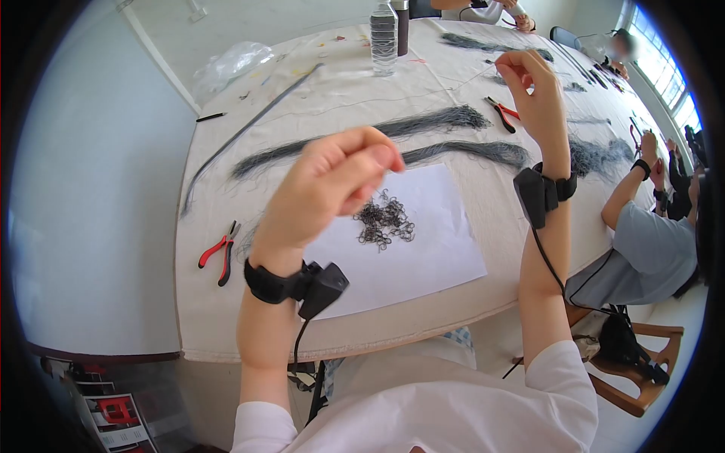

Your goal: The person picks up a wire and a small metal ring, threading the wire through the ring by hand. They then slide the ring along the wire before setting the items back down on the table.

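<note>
My left hand (332,170) is closed in a pinch above a sheet of white paper (445,226); what it pinches is too small to make out. Beneath it on the paper lies a heap of small dark bent wire pieces (384,220). My right hand (532,87) is raised farther off, thumb and forefinger pinched together. From its fingertips a thin pale strand (453,88) trails leftward over the cloth. Bundles of grey wire-like strands (423,123) spread across the table beyond the paper, one bundle (472,152) reaching the paper's far edge.
Red-handled pliers (225,253) lie at the left, another pair (501,115) near my right hand. A water bottle (384,41), a dark flask (402,30) and a plastic bag (232,64) are at the back. People (649,226) sit along the right side of the table.
</note>
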### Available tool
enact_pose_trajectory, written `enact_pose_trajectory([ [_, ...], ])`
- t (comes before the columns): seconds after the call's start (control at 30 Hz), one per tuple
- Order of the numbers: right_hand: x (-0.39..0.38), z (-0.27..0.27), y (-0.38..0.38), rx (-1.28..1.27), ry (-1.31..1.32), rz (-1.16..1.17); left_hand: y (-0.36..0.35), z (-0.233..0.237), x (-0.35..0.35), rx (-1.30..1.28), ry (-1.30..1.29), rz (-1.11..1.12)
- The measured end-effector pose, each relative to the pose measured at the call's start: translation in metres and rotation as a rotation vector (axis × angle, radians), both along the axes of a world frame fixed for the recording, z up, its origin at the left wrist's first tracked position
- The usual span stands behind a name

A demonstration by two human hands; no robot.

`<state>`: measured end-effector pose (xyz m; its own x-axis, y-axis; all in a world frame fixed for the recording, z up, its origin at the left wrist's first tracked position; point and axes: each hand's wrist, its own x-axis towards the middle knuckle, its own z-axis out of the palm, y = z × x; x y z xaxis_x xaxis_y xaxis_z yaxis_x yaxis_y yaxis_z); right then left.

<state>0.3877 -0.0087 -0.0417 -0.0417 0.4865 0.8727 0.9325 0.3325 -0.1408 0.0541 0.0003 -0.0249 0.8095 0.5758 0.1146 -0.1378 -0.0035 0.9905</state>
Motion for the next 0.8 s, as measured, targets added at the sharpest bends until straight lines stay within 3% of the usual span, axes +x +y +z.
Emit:
enact_pose_trajectory([
  [0.2, 0.095, -0.087, 0.042, -0.124, 0.019, -0.212, 0.062, -0.023, -0.034, -0.168, -0.127, 0.235],
  [0.27, 0.1, -0.11, 0.051, -0.153, 0.031, -0.269, 0.081, -0.04, -0.042, -0.13, -0.082, 0.412],
  [0.37, 0.1, -0.136, 0.061, -0.238, 0.094, -0.282, 0.109, -0.07, -0.056, -0.186, -0.063, 0.488],
  [0.63, 0.098, -0.156, 0.068, -0.373, 0.131, -0.381, 0.136, -0.108, -0.076, -0.389, -0.089, 0.712],
  [0.8, 0.093, -0.159, 0.067, -0.387, 0.124, -0.38, 0.151, -0.118, -0.095, -0.478, -0.264, 0.823],
])
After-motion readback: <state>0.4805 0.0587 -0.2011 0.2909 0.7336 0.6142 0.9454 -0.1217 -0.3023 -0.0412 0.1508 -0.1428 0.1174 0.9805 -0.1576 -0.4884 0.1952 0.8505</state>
